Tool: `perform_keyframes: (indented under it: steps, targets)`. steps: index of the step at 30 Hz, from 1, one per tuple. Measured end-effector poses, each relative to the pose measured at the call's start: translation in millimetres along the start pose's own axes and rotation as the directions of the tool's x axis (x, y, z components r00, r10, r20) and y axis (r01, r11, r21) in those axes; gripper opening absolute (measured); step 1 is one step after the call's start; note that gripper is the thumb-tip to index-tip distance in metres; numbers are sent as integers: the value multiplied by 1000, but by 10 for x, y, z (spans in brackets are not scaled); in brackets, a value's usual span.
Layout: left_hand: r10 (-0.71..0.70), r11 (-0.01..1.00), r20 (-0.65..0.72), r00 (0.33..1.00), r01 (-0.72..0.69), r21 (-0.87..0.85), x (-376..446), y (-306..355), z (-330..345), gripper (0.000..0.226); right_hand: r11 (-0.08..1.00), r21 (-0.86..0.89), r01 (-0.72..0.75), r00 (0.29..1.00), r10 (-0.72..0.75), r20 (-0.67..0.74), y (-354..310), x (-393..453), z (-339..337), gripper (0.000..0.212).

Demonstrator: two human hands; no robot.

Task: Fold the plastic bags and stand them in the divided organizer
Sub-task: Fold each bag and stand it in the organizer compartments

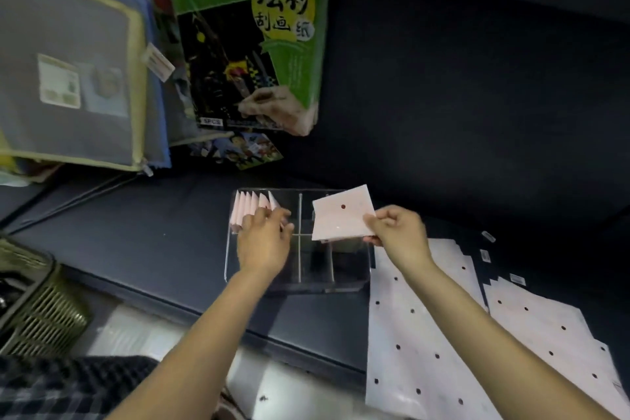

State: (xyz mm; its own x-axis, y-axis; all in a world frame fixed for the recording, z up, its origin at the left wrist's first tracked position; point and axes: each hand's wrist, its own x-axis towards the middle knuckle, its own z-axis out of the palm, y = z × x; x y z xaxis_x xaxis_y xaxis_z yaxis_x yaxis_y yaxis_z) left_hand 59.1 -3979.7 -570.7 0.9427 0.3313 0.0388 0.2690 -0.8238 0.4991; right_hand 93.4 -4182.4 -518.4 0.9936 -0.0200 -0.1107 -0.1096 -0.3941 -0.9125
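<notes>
- The divided organizer [298, 278], a clear tray on the dark bench [153, 242], is the landmark: a row of folded bags [252, 210] stands in its far-left compartment.
- The left hand [264, 244] rests against that row, fingers loosely spread; lifting it away could let the thin folds slump or fan open.
- The right hand [397, 227] pinches a newly folded bag [342, 215] by one corner, above the organizer's far-right part. Held so lightly, it may unfold or twist while being carried across.
- Pushing it into the tight row could crumple it or knock neighbours over.
- Unfolded bags [426, 334] lie flat, right of the organizer.
</notes>
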Motion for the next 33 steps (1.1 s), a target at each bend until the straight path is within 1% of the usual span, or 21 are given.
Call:
perform_keyframes:
  steps: [2,5,7,9,11,12,14,16,19,21,22,24,26,28,29,30,31,32,33]
  targets:
    - [-15,992,39,999,10,126,96,-56,104,31,996,-78,52,999,-53,-12,-86,212,273,17]
    - [-37,978,47,998,27,205,193,-120,243,35,948,-274,161,987,-159,28,-150,448,618,15]
    - [-36,970,-13,999,38,241,210,-181,312,38,882,-412,228,974,-212,83,-155,552,807,11]
    - [-34,974,-99,995,55,222,171,-232,365,39,786,-553,276,961,-235,145,-148,620,982,11]
    - [-2,984,-160,987,30,174,119,-275,398,38,697,-655,293,956,-221,193,-141,657,1164,12]
    - [21,988,-178,984,7,155,97,-292,417,37,673,-681,289,957,-205,203,-139,663,1252,12]
    - [39,993,-192,981,-16,120,62,-325,446,37,664,-697,271,962,-161,220,-114,662,1413,13]
    - [23,999,-197,980,-13,50,37,-356,461,35,675,-687,268,958,-109,266,-66,658,1534,17]
    - [-10,998,-199,980,-1,-58,-7,-392,454,34,765,-599,235,951,-53,306,11,635,1596,34]
    - [-32,994,-209,977,10,-105,-40,-378,425,36,822,-527,216,957,-70,283,29,602,1525,43]
    - [-35,993,-226,973,7,-121,-60,-353,403,35,835,-502,226,957,-94,274,31,571,1452,43]
    - [-9,991,-271,963,-27,-129,-119,-256,358,31,860,-441,257,952,-147,267,56,469,1217,37]
    - [66,987,-280,958,-103,-120,-234,-105,353,26,888,-363,284,947,-200,252,155,318,890,29]
    - [222,959,-216,951,-252,-126,-405,81,407,21,893,-329,307,945,-244,218,370,132,496,22]
    - [322,929,-154,934,-343,-136,-505,182,454,19,891,-341,302,949,-244,201,518,27,283,19]
    - [414,896,-59,908,-418,-150,-616,281,516,19,888,-364,282,955,-226,191,689,-90,64,18]
    - [485,868,66,872,-470,-163,-738,380,594,22,883,-394,255,963,-195,186,880,-212,-155,19]
    - [528,848,205,824,-501,-172,-873,458,693,27,873,-435,221,971,-154,184,1080,-344,-375,22]
    - [542,839,345,766,-518,-166,-1021,513,803,36,853,-485,191,976,-113,185,1286,-483,-588,26]
